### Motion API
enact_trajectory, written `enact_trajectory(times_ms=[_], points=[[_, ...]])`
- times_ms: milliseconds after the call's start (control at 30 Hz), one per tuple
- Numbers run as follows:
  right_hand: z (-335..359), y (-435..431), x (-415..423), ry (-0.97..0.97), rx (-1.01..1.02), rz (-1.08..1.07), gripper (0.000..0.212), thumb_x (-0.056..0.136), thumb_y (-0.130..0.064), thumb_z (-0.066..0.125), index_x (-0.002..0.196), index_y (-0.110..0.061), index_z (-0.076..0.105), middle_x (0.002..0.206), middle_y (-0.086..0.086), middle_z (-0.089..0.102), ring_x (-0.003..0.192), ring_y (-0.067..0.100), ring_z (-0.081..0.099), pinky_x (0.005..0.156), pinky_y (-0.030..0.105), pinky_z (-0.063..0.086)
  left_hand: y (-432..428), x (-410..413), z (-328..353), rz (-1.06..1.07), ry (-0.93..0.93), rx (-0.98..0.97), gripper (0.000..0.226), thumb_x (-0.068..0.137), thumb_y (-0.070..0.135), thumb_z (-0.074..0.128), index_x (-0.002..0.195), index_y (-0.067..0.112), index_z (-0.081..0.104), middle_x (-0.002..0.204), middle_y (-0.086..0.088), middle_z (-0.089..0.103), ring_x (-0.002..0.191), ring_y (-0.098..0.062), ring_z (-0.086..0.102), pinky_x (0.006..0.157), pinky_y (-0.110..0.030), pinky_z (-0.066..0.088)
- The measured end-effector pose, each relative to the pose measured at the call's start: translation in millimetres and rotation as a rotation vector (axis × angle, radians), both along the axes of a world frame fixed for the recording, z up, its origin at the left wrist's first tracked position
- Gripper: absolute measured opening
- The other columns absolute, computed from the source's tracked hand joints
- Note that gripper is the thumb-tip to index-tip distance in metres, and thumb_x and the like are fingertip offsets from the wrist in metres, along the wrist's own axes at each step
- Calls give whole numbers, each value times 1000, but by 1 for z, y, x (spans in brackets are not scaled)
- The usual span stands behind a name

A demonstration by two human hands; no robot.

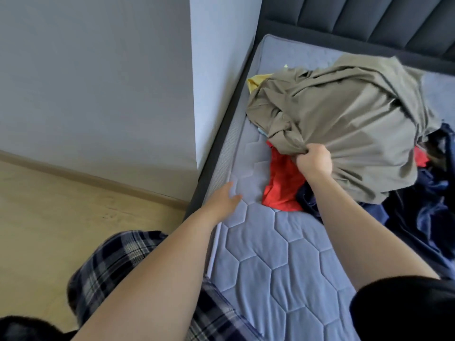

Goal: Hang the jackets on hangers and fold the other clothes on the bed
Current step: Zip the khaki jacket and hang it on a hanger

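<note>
Your right hand is clenched on a bunched fold of the olive-brown garment, near its lower left edge. The fingers curl into the cloth, and creases fan out from the grip. That garment is draped over the top of the clothes pile on the mattress, toward the headboard.

Your left hand is stretched out over the near left edge of the mattress with its fingers extended. It grasps nothing and sits apart from the pile. It is blurred, so you cannot tell whether it touches the quilted surface.

A red garment lies between your two hands, just below your right fist and partly under the olive cloth. A dark navy garment spreads out to the right beneath your right forearm. A yellow piece shows at the far left edge of the pile. Your plaid trousers show beside the bed, over the wooden floor.
</note>
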State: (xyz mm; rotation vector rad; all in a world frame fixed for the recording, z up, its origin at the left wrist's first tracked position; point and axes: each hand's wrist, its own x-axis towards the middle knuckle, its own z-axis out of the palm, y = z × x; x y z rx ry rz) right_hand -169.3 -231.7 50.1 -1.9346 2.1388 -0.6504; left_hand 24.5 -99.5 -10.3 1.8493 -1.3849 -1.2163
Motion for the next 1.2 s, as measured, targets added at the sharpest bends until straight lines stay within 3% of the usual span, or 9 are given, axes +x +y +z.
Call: enact_trajectory(times_ms=[200,300,367,467,633,867,1000,1100,1200], points=[[64,64,42,-86,569,984,26,78,-13,73,60,-5,57,54,-4,41,52,6,38,52,25,33,-10,19,21,639,843,98,46,101,47,29,134,19,47,123,-6,56,104,-22,53,90,-36,38],[56,69,49,-240,222,826,4,82,-22,71,85,-19,73,78,-8,64,72,3,59,72,25,48,-4,31,24,698,1033,153,54,98,54,32,131,18,54,127,-11,61,105,-26,59,84,-37,46],[45,55,49,-45,-205,401,42,81,-34,70,119,-18,63,122,7,58,113,23,53,97,37,38,1,34,27,725,987,181,52,96,52,40,128,14,58,122,-12,64,108,-27,61,93,-38,48],[17,33,26,225,61,84,87,78,-45,67,148,-21,21,152,14,27,137,33,28,110,51,19,7,34,29,706,938,193,46,96,44,48,127,12,56,116,-10,66,102,-26,63,85,-38,53],[-44,69,21,151,550,344,25,94,-13,44,108,-7,63,119,16,63,111,28,58,88,33,42,18,34,34,668,789,245,29,95,33,53,120,18,52,98,-4,62,83,-20,60,67,-32,51],[-19,101,59,62,625,745,21,82,-11,51,65,-21,58,64,-8,60,64,14,56,60,22,42,30,37,33,613,512,254,35,86,9,63,119,2,51,112,-21,62,101,-36,62,92,-50,50],[-10,81,74,-104,11,320,45,83,-28,60,126,-14,54,119,11,58,110,32,53,93,40,43,37,50,35,740,390,318,13,91,2,44,82,-1,51,75,-14,51,62,-24,49,61,-30,44],[-38,79,65,-49,422,390,79,83,-34,67,148,-14,25,135,15,51,122,34,49,101,38,40,36,61,35,837,370,219,31,97,11,41,123,-2,54,109,-16,61,78,-23,53,55,-26,40],[-69,93,53,-9,561,474,37,88,-26,62,121,-9,60,119,14,65,110,27,59,84,28,43,43,71,35,1088,355,154,34,98,12,43,129,1,52,130,-15,56,113,-28,57,63,-23,44]])
